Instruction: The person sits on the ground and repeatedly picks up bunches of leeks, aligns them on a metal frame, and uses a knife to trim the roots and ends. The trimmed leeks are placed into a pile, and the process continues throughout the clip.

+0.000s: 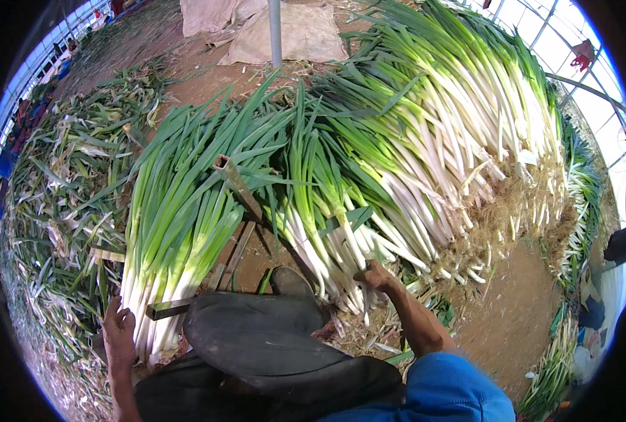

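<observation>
Beside the white ends of a bunch of large green onions (173,248), my left hand (119,324) is raised with its fingers loosely bent and apart, and nothing shows in it. The bunch lies on my left against a metal frame (239,187) of square tube, green leaves pointing away from me. My right hand (374,276) grips a green onion stalk (349,237) close to its lower white end. That stalk lies over a smaller pile of green onions (313,253). My legs in dark trousers (260,327) are between the hands.
A large heap of green onions (439,132) with hairy roots (524,195) rises at the right. Stripped leaves (75,174) cover the ground at left. A metal post (275,37) stands before tan sheets (305,34). More green onions (548,364) lie at far right.
</observation>
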Demonstrator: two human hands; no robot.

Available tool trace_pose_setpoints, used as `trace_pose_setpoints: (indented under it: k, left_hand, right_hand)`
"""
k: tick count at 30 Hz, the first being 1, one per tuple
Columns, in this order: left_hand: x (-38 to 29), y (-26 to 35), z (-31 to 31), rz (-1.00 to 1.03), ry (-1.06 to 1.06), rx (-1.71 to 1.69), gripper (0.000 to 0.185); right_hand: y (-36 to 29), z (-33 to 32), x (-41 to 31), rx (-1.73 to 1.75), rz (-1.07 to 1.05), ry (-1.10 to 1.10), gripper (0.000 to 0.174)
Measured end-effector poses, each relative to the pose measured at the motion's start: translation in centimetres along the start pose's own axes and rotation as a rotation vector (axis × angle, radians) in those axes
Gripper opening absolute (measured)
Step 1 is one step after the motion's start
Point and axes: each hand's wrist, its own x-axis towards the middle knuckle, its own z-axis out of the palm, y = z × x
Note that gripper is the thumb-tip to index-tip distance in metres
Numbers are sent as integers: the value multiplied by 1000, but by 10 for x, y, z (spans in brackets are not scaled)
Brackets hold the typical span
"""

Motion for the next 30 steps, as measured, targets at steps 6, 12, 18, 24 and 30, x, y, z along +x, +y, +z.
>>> trace_pose_setpoints:
  k: [6, 12, 18, 24, 30]
  left_hand:
    - [7, 12, 11, -5, -16, 0, 59]
    - [10, -3, 9, 49, -8, -27, 61]
    - [18, 3, 20, 119, -2, 0, 57]
    - [22, 14, 28, 147, 1, 3, 58]
    - [32, 3, 33, 190, 2, 9, 59]
  right_hand:
    - [-36, -55, 4, -425, -101, 241, 50]
    - [-134, -199, -1, -525, -428, 1193, 34]
    - [-174, -305, -27, -668, 19, 1026, 40]
    - [-190, -313, -15, -896, -204, 1209, 40]
    - [-179, -370, 15, -1011, 59, 1066, 49]
